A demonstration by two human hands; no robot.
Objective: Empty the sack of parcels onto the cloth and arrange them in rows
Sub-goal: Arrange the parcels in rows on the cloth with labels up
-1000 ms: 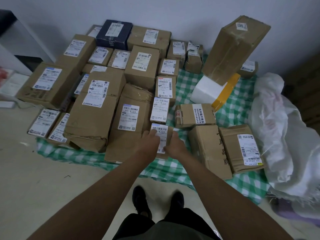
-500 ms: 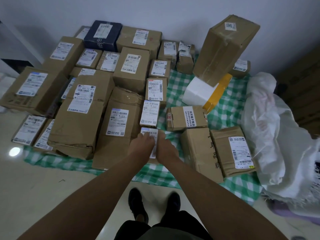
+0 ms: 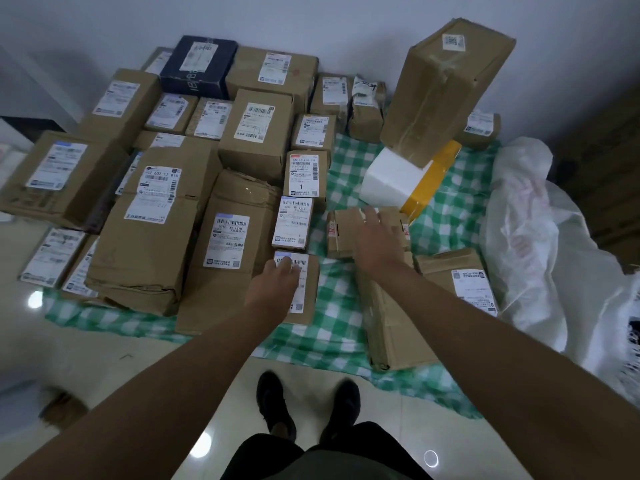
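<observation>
Now, left hand (image 3: pixel 273 289) fingers flat on small labelled parcel (image 3: pixel 304 289), right hand (image 3: pixel 375 242) fingers spread on brown box (image 3: pixel 346 230)

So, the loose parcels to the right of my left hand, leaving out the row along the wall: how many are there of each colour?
Brown cardboard: 4 (flat box under the right hand, long box, labelled box, tall tilted box)
White foam with yellow tape: 1 (foam box)
Total: 5

Pale bluish wall (image 3: pixel 346 19) behind; glossy cream tiled floor (image 3: pixel 104 358) with light reflections; white furniture (image 3: pixel 20 95) at left.
</observation>
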